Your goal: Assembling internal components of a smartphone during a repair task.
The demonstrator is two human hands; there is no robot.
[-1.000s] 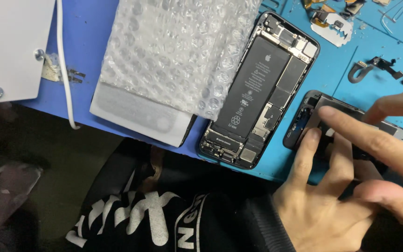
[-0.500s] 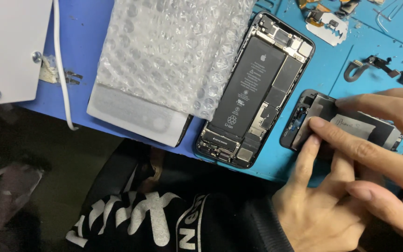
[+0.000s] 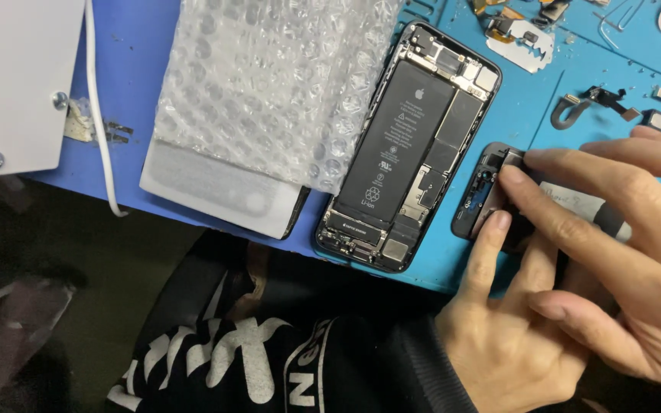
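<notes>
A dark phone panel (image 3: 477,200) with a silver plate lies on the blue mat (image 3: 529,99) at the right. My left hand (image 3: 514,344) comes up from the bottom, its index fingertip against the panel's lower edge and other fingers under it. Reaching in from the right, my right hand (image 3: 629,237) lays its fingers flat across the panel's top and hides most of it. To the left lies an opened phone (image 3: 407,145), its black battery and boards exposed; neither hand touches it.
A bubble-wrap sheet (image 3: 269,84) covers a white wrapped slab (image 3: 216,187) at the mat's front edge. A white box (image 3: 17,76) and white cable (image 3: 95,115) sit at the left. Small loose parts (image 3: 594,99) and a metal bracket (image 3: 525,46) lie at the upper right.
My right hand has slid further left over the panel and covers more of it. My left hand stays at the panel's lower edge.
</notes>
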